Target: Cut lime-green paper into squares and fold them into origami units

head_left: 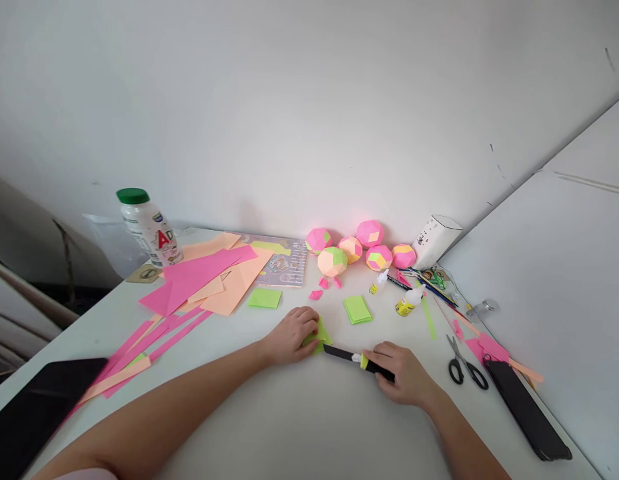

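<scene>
My left hand [292, 335] is closed in a pinch on a small folded green paper piece [321, 333] lying on the white table [309, 427]. My right hand [402, 373] grips a black and yellow utility knife [350, 357], whose tip points left and touches the green paper. Beyond them lie a stack of green paper squares [357, 309], another green square [264, 298] and a few small pink paper bits [323, 285].
Several pink, orange and green paper balls [357, 250] sit by the wall. Pink and orange sheets [209, 280] and strips lie left, beside a green-capped bottle [149, 227]. Two glue bottles [408, 301], pens, scissors [464, 363] and a black case [527, 410] lie right. A dark tablet [34, 413] rests at the lower left.
</scene>
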Available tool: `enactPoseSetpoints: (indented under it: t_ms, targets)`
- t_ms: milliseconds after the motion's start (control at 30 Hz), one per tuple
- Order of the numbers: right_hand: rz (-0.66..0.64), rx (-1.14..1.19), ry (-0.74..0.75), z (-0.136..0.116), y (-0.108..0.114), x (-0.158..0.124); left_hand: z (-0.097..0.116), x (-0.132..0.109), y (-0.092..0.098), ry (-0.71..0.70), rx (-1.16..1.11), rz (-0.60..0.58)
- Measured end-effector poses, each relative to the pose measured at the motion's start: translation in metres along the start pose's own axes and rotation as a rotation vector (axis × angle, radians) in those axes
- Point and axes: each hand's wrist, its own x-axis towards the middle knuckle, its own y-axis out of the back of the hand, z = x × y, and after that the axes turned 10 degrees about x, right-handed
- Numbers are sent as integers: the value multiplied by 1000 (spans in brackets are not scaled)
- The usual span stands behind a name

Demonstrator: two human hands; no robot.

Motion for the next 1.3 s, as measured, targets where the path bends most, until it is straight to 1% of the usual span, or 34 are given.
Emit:
enactPoseSetpoints:
  t_ms: [267,500,767,1000,1300]
  targets:
    - [-5,-10,3,0,0,1,-1,0,-3,0,21,13]
    - [2,-21,11,-1,0,1,0,1,-1,0,28,-1]
    - [-9,-43,-35,-6,1,2,0,1,3,-9,33,-21]
    - [-28,-70,-61,-7,-1,0,-1,0,-1,-36,11,10]
    - [-46,-99,-88,-12,-2,0,0,2,1,-54,6,-26]
